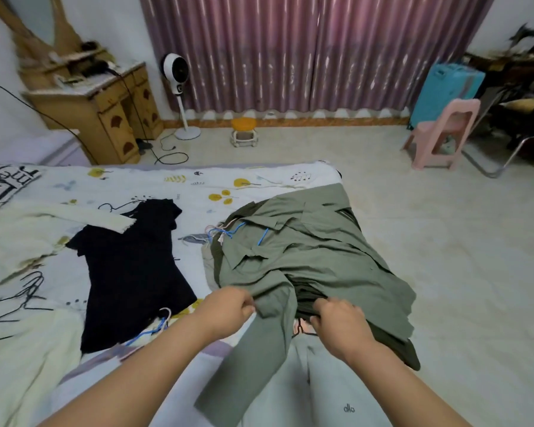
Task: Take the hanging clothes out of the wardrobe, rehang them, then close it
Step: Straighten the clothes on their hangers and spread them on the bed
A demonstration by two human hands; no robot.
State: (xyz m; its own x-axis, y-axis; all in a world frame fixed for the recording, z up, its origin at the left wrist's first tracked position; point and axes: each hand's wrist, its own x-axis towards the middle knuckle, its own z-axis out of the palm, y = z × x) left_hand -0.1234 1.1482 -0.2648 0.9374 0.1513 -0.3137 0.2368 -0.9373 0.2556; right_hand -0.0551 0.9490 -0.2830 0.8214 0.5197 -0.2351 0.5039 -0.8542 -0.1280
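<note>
Left hand pinches green shirt sleeve; right hand grips dark garment beneath shirt; black top left of shirt.

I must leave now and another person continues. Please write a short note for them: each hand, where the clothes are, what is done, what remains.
Left hand grips the green garment; right hand grips darker fabric beneath it.
Green pile lies at the bed's right edge, blue hangers in it. Black top and cream garment lie flat to the left.
Done: clothes are out on the bed.
Left: rehang them, close the wardrobe, which is not in view.
</note>
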